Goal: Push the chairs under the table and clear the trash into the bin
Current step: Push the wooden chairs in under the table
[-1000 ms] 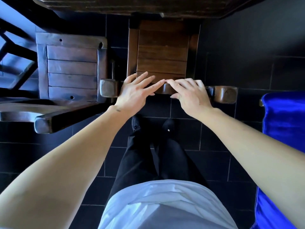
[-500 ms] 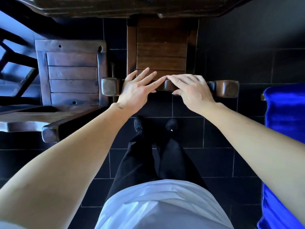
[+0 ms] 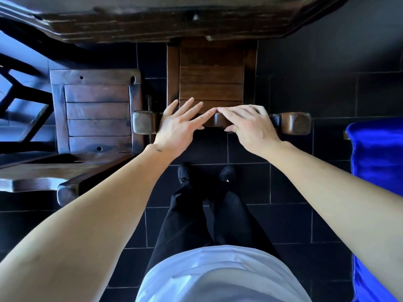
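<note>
A brown wooden chair stands straight ahead with the front of its seat under the dark wooden table. My left hand rests flat on the chair's top rail, fingers straight and spread. My right hand presses the same rail beside it, fingers draped over the edge, and the two hands' fingertips nearly touch. A second, darker wooden chair stands to the left, its whole seat out from under the table. No trash or bin is in view.
A bright blue upholstered seat stands at the right edge. The floor is dark tile. My feet stand just behind the middle chair. Dark chair framework shows at the far left.
The middle chair has slid a little further under the table with both hands on its rail. My feet have stepped forward after it.
</note>
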`<action>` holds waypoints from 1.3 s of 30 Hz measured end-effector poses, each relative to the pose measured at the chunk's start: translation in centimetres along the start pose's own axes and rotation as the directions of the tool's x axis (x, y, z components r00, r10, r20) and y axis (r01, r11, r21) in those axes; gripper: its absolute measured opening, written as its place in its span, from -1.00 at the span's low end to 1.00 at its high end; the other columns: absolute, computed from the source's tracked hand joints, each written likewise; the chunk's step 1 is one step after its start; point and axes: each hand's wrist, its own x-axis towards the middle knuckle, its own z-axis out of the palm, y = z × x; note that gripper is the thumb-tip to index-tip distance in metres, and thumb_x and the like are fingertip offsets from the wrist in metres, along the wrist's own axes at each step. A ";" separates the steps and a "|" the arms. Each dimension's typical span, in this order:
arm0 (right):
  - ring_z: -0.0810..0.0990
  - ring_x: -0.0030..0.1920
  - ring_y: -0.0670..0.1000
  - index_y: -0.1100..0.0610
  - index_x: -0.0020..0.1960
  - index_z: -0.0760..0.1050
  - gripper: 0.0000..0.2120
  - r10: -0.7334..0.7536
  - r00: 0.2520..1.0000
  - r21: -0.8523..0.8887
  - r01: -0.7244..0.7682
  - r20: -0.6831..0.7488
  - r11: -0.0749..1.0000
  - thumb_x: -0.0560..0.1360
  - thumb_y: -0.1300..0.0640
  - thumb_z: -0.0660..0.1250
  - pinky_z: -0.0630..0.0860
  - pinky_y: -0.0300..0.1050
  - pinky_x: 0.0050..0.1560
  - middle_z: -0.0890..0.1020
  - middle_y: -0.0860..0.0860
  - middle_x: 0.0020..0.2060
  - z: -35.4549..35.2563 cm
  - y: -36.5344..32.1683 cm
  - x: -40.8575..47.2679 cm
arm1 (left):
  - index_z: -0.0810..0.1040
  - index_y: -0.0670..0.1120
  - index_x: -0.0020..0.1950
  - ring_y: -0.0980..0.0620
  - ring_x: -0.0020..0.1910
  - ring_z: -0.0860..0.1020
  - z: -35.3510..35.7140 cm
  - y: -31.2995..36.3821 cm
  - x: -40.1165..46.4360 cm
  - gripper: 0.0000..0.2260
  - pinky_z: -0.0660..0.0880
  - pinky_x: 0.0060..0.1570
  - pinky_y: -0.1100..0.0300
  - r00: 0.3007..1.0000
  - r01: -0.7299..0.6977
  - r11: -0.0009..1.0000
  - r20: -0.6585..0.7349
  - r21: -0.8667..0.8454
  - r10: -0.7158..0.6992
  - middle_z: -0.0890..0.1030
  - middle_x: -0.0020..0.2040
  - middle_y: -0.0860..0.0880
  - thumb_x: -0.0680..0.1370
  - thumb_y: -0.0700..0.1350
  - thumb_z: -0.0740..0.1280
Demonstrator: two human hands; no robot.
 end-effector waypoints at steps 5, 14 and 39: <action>0.54 0.25 0.00 -0.01 0.52 0.35 -0.50 -0.020 1.000 -0.016 0.020 -0.017 1.000 0.60 0.07 0.31 0.31 0.00 0.33 0.59 -0.10 0.27 0.2 0.1 -0.2 | 0.32 0.14 0.56 -0.18 0.42 0.47 0.4 0.1 -0.2 -0.46 0.27 0.43 -0.17 1.000 0.005 1.000 -0.016 0.007 -0.005 0.52 0.42 -0.12 0.63 -0.20 0.31; 0.56 0.16 0.03 -0.02 0.50 0.35 -0.50 0.008 0.999 0.006 -0.008 0.039 1.000 0.58 0.02 0.05 0.32 -0.01 0.10 0.60 -0.10 0.23 -0.4 -0.6 -0.2 | 0.39 0.16 0.52 -0.18 0.15 0.61 -0.2 0.5 -0.1 -0.48 0.40 0.08 -0.11 1.000 0.025 0.999 -0.008 -0.021 -0.026 0.62 0.28 -0.09 0.60 -0.19 0.37; 0.54 0.13 0.04 -0.09 0.50 0.35 -0.54 0.020 1.000 -0.008 -0.020 0.008 1.000 0.61 0.02 0.28 0.31 -0.01 0.13 0.59 -0.14 0.22 0.7 -1.9 -0.7 | 0.41 0.12 0.52 -0.06 -0.05 0.59 1.5 -0.2 -2.6 -0.57 0.37 0.16 0.01 0.988 -0.040 0.999 -0.149 0.028 0.044 0.63 0.17 0.05 0.66 -0.16 0.27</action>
